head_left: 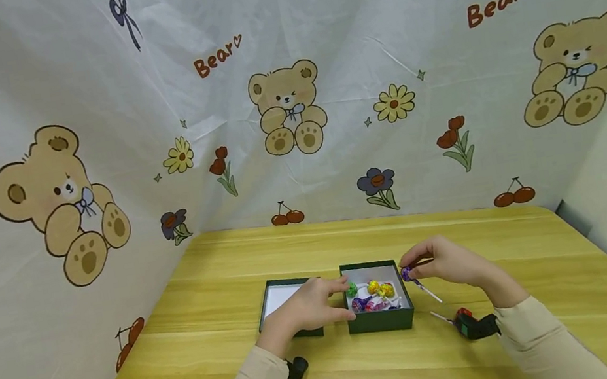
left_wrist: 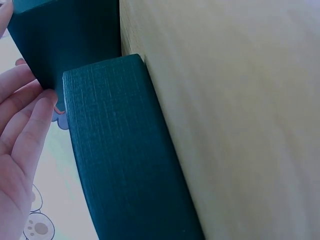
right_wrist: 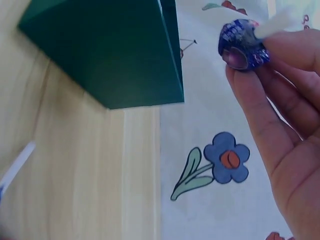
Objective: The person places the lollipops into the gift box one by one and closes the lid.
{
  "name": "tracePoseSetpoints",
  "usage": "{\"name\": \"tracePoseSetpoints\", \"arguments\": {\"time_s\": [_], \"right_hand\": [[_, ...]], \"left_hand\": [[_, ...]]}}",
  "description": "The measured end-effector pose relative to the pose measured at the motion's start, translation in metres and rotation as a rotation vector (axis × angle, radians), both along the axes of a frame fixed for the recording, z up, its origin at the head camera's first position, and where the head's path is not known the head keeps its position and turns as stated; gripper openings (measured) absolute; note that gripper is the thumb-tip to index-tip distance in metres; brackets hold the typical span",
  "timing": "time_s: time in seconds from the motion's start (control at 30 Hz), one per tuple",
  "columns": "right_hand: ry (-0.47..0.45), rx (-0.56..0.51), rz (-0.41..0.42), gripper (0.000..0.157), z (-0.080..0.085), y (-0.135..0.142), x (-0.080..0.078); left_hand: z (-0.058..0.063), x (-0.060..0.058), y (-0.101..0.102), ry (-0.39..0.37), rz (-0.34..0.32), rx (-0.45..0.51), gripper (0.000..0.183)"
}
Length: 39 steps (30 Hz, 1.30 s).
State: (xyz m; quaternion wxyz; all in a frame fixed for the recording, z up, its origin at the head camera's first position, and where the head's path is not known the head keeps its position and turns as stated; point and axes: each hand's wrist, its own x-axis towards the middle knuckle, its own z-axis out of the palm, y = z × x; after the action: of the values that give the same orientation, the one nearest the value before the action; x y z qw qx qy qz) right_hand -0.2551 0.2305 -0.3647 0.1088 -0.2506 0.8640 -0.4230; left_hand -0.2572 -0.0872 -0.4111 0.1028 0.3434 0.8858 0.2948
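Observation:
A purple-wrapped lollipop (head_left: 406, 274) is pinched between the thumb and fingers of my right hand (head_left: 458, 264), just outside the right wall of a dark green box (head_left: 380, 321). Its white stick points down toward the table in the head view. In the right wrist view the wrapped lollipop head (right_wrist: 240, 45) shows at the fingertips. Inside the box lie several lollipops, with green, yellow, purple and pink wrappers. My left hand (head_left: 312, 304) reaches to the box's left side, fingers extended. In the left wrist view its fingers (left_wrist: 35, 125) touch the green box (left_wrist: 75, 40).
A green lid (head_left: 284, 292) with a white inside lies left of the box, partly behind my left hand. A white stick (head_left: 442, 318) rests on the wooden table (head_left: 369, 378) near my right wrist. Bear-printed cloth (head_left: 301, 176) hangs behind the table.

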Motion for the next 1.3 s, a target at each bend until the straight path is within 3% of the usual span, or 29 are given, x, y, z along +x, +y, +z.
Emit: {"name": "tracePoseSetpoints", "arguments": {"time_s": [0.37,0.7,0.9,1.3], "right_hand": [[0.063,0.018,-0.011,0.022,0.005,-0.027,-0.023],[0.110,0.082,-0.019,0.018,-0.007,-0.051,-0.038],[0.149,0.075,0.025,0.017,-0.016,-0.060,-0.043],[0.131,0.073,0.016,0.016,-0.024,-0.068,-0.042]], "left_hand": [[0.004,-0.001,0.001,0.013,-0.004,-0.008,0.060],[0.003,0.000,0.001,0.011,0.012,-0.022,0.060],[0.003,0.000,0.000,0.008,0.008,-0.017,0.058],[0.002,-0.001,-0.001,0.026,-0.013,-0.032,0.059]]}}
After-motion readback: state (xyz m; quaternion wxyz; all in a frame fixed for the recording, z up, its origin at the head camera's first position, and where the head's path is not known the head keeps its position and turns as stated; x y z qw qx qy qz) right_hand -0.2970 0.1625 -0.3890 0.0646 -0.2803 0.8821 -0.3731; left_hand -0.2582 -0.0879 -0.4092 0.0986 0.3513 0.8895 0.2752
